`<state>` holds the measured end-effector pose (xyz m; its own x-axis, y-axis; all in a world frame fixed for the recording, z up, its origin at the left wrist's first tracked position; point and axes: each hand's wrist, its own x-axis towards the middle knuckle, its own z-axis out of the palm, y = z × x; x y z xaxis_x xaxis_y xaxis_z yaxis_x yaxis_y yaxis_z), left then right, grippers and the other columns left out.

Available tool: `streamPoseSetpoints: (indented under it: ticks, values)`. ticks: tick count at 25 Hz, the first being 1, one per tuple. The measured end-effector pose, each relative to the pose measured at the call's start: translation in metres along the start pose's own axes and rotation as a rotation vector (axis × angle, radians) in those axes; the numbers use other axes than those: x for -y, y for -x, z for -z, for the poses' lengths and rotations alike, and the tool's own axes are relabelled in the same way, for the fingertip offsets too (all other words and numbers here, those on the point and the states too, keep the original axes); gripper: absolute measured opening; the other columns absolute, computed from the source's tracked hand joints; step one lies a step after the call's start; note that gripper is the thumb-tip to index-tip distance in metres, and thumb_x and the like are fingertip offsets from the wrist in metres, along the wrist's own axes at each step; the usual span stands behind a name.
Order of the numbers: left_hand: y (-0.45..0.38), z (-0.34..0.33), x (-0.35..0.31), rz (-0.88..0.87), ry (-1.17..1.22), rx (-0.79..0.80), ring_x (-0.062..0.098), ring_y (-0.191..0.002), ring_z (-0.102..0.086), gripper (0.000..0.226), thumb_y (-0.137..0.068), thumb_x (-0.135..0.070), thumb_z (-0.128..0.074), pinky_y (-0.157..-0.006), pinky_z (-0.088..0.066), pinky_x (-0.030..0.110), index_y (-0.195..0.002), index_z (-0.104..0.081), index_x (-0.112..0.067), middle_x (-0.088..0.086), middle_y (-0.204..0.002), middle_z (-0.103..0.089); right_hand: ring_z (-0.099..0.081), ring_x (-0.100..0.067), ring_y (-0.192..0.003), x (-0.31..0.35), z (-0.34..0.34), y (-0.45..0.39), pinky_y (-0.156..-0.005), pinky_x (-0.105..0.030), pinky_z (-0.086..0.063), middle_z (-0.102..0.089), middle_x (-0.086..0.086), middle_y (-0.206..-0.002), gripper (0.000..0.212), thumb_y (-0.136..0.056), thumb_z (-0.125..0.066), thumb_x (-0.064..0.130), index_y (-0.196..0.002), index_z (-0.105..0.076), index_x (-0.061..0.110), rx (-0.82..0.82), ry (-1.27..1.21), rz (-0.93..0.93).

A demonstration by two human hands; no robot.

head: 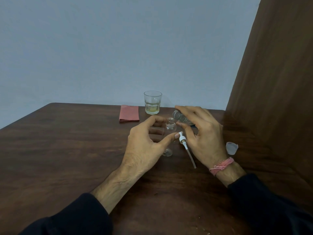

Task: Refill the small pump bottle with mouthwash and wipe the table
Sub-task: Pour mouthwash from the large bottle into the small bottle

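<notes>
In the head view, the small pump bottle stands upright on the table, near the middle, with its neck open and pointing up. The left hand is curved around the bottle from the left side; the thumb and the fingers seem to hold its clear body, but the glass is transparent, so the exact contact is hard to see. The right hand holds the mouthwash bottle between thumb and fingers. This bottle is tilted, its long axis going down and to the left, and its mouth is just above and to the right of the open neck. I cannot tell whether liquid is running now. The pump head with its long tube lies on the table between the two hands, just in front of the small bottle. A clear cap lies to the right of the right wrist. Farther back there is a glass with a little yellowish liquid, and left of it a folded pink cloth. In my judgement, the pouring depends on bringing the tilted mouth directly over the neck, and the right hand is the one that must do this.
</notes>
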<state>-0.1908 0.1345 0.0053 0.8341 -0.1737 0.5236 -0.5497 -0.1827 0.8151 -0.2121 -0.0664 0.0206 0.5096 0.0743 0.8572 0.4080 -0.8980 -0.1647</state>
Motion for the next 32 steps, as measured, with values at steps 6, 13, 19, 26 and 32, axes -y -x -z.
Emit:
streamPoseSetpoints:
  ticks: [6, 13, 19, 26, 32]
  values:
    - [0.0, 0.001, -0.001, -0.002, -0.003, 0.007, 0.001, -0.103, -0.082, 0.044, -0.085, -0.049, -0.098, -0.085, -0.072, 0.036, -0.124, -0.079, -0.042, -0.017, -0.115, -0.084, -0.061, -0.02, -0.123, -0.001, 0.005, -0.001, -0.103, -0.032, -0.055, -0.071, -0.001, -0.131, 0.058, -0.094, -0.074, -0.004, -0.147, -0.066, 0.018, -0.012, 0.032, 0.048]
    - [0.0, 0.002, -0.001, 0.004, -0.042, 0.006, 0.003, -0.102, -0.082, 0.05, -0.082, -0.054, -0.099, -0.084, -0.072, 0.037, -0.126, -0.08, -0.04, -0.016, -0.115, -0.084, -0.062, -0.026, -0.121, 0.002, 0.007, -0.001, -0.099, -0.049, -0.058, -0.071, -0.005, -0.128, 0.061, -0.092, -0.072, -0.005, -0.149, -0.065, 0.016, 0.015, 0.092, 0.063]
    - [0.001, 0.003, -0.005, 0.02, -0.068, 0.024, 0.0, -0.102, -0.08, 0.053, -0.081, -0.055, -0.098, -0.085, -0.072, 0.035, -0.129, -0.08, -0.041, -0.017, -0.115, -0.084, -0.065, -0.032, -0.119, 0.005, 0.01, -0.002, -0.098, -0.052, -0.057, -0.074, -0.01, -0.126, 0.061, -0.089, -0.076, -0.008, -0.147, -0.067, 0.012, 0.011, 0.139, 0.065]
    - [0.001, 0.004, -0.005, 0.012, -0.069, 0.033, -0.003, -0.103, -0.08, 0.052, -0.081, -0.058, -0.097, -0.086, -0.071, 0.036, -0.128, -0.08, -0.043, -0.021, -0.116, -0.084, -0.067, -0.034, -0.117, 0.005, 0.012, -0.004, -0.099, -0.051, -0.054, -0.075, -0.009, -0.125, 0.064, -0.085, -0.079, -0.011, -0.144, -0.069, 0.011, -0.019, 0.199, 0.126]
    - [0.0, 0.003, -0.004, 0.013, -0.066, 0.033, -0.005, -0.103, -0.08, 0.053, -0.081, -0.059, -0.096, -0.086, -0.071, 0.033, -0.129, -0.08, -0.043, -0.021, -0.116, -0.083, -0.067, -0.034, -0.117, 0.005, 0.014, -0.005, -0.098, -0.052, -0.054, -0.075, -0.009, -0.125, 0.065, -0.084, -0.08, -0.011, -0.144, -0.069, 0.011, -0.024, 0.218, 0.144]
